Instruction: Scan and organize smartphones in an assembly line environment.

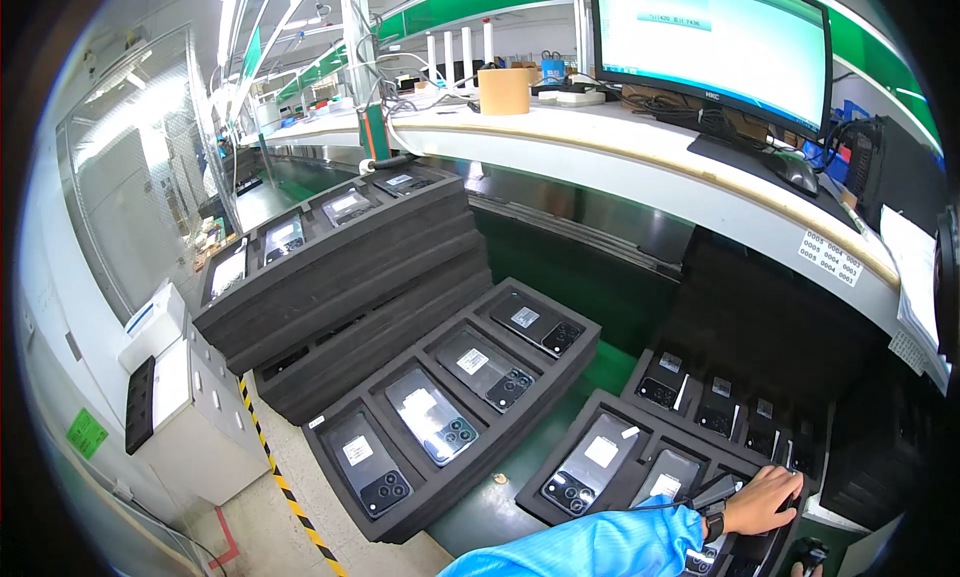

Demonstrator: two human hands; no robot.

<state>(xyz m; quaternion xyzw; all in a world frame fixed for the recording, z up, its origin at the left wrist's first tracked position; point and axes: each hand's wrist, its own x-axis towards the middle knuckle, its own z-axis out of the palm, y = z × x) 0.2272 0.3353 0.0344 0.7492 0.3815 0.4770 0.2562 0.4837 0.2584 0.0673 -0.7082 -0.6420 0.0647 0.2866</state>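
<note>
My left arm, in a blue sleeve with a dark watch, stretches to the lower right. My left hand [762, 501] is closed over the right edge of a black foam tray [532, 492], its fingers bent downward. In that tray lie smartphones [592, 465] with white labels and camera lenses, one to a pocket; my sleeve covers some of them. A grey flat piece [718, 490] tilts up beside my wrist. At the bottom right edge, only a bit of my right hand [808, 569] shows, against a small dark object [811, 551] whose kind I cannot make out.
Another foam tray [590, 349] of phones stands at centre, with a taller tray stack [340, 262] behind it. More trayed phones [715, 409] sit far right. A white bench [640, 162] carries a monitor [715, 37], mouse [790, 172] and tape roll [503, 92]. A white cabinet [195, 422] stands left.
</note>
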